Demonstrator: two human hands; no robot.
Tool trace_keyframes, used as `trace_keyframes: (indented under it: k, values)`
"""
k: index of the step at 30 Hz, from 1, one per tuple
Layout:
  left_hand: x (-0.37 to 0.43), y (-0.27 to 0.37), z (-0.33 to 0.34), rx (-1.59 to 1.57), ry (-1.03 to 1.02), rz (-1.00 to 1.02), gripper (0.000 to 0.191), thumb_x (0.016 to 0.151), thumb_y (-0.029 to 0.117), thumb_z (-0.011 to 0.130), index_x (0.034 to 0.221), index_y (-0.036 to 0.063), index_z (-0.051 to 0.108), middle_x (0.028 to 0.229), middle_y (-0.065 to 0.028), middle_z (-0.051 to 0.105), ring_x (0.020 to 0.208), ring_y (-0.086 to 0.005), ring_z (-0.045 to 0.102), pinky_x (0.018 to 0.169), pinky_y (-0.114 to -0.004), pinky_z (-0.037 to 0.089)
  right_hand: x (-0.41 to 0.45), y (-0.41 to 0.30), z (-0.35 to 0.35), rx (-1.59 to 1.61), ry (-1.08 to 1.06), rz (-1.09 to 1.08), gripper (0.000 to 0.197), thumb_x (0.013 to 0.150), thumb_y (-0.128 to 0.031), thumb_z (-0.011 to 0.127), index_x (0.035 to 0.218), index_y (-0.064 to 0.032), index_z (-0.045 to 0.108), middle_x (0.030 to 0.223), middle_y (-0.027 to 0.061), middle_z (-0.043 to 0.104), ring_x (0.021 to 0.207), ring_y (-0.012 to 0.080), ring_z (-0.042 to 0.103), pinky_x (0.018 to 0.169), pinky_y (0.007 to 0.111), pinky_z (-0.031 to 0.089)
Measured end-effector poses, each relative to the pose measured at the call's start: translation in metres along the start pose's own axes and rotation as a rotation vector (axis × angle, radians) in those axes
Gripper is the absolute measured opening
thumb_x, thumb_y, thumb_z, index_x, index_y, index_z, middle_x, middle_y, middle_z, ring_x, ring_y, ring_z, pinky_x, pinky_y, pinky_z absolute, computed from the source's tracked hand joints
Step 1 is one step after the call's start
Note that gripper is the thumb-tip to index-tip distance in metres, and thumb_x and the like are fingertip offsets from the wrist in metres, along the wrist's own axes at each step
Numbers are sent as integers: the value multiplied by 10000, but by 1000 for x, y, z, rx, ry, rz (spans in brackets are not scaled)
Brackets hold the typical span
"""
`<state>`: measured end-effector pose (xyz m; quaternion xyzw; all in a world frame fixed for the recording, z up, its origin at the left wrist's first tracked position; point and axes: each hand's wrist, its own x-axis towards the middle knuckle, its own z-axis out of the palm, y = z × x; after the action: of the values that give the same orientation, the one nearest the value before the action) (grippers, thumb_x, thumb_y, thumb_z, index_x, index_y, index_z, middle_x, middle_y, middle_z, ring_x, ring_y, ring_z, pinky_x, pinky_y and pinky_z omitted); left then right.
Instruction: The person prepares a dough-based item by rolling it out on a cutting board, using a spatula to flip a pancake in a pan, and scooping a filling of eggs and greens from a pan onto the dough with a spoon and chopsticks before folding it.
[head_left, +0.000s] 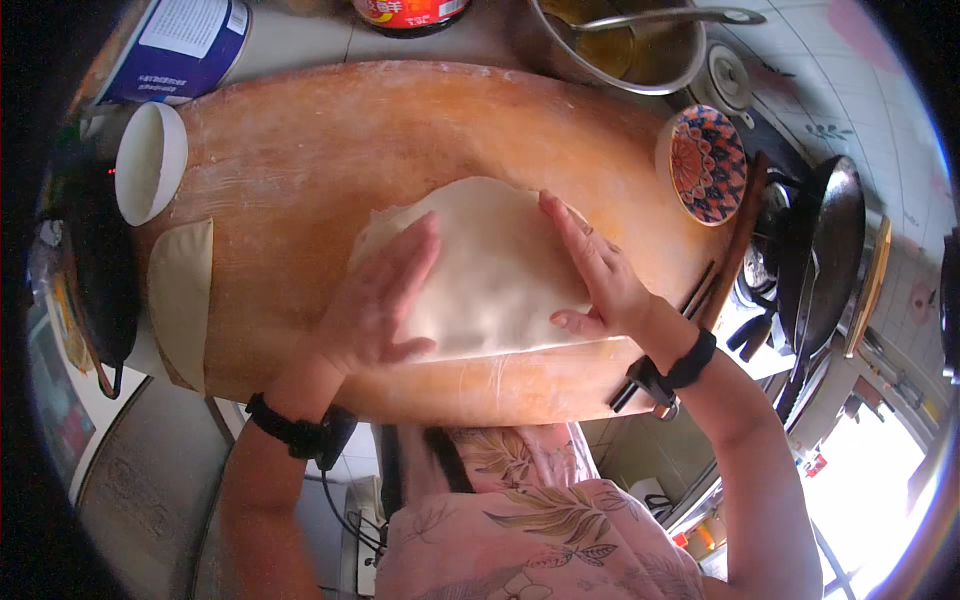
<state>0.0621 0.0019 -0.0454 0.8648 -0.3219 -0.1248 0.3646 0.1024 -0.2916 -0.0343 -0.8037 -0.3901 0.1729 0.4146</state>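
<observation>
A flattened half-round of pale dough (491, 270) lies before me on a floured wooden board (292, 150), its straighter edge towards my body. My left hand (386, 300) is at the dough's left side, somewhat blurred, with the thumb apart from the fingers. At its right side, my right hand (604, 274) has fingers stretched forward along the rim and the thumb over the near part. Neither hand grips anything; how firmly each touches the dough cannot be seen. Another half-moon of dough (180, 300) rests at the board's left edge.
A white bowl (150, 165) stands at left, a patterned bowl (707, 165) at right. Behind the board are a blue-purple container (176, 67), a red-labelled container (409, 11) and a metal pot (671, 56) with a spoon (675, 16). A dark wok (821, 255) is at far right.
</observation>
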Motion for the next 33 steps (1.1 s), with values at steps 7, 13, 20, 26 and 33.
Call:
trace_keyframes:
  k: [7, 13, 20, 26, 33]
  values:
    - [7, 3, -9, 13, -9, -39, 925, 752, 627, 453, 1370, 16, 136, 1403, -200, 184, 1281, -334, 236, 1044, -401, 197, 11, 2, 0, 30, 39, 26, 857, 765, -313, 627, 1351, 45, 113, 1385, 233, 204, 1267, 363, 256, 1024, 362, 252]
    - [19, 3, -21, -533, 348, -178, 925, 781, 609, 436, 1362, -20, 84, 1410, -206, 140, 1291, -323, 210, 1032, -423, 223, 22, -20, -24, 492, 283, 42, 701, 846, -197, 526, 1357, 33, 104, 1413, 195, 166, 1286, 294, 249, 1031, 388, 234]
    - [46, 3, -15, -282, 79, 62, 894, 793, 532, 470, 1369, -3, 44, 1415, -227, 85, 1303, -358, 151, 1056, -404, 174, 45, -4, -9, 148, 28, -89, 833, 788, -240, 603, 1365, 4, 55, 1394, 220, 189, 1242, 361, 303, 1013, 376, 273]
    - [46, -6, -10, -129, 63, 139, 887, 790, 537, 471, 1375, 16, 56, 1414, -219, 109, 1274, -367, 227, 1033, -418, 224, 45, 6, 3, -41, -84, -110, 879, 768, -406, 574, 1350, 52, 99, 1359, 240, 249, 1214, 373, 330, 1001, 399, 277]
    - [51, -6, -9, -71, 33, 161, 876, 791, 539, 466, 1377, 23, 68, 1398, -229, 162, 1236, -389, 286, 992, -421, 288, 47, 3, 2, -139, -125, -154, 866, 768, -464, 543, 1336, 64, 157, 1353, 255, 241, 1220, 385, 312, 988, 458, 275]
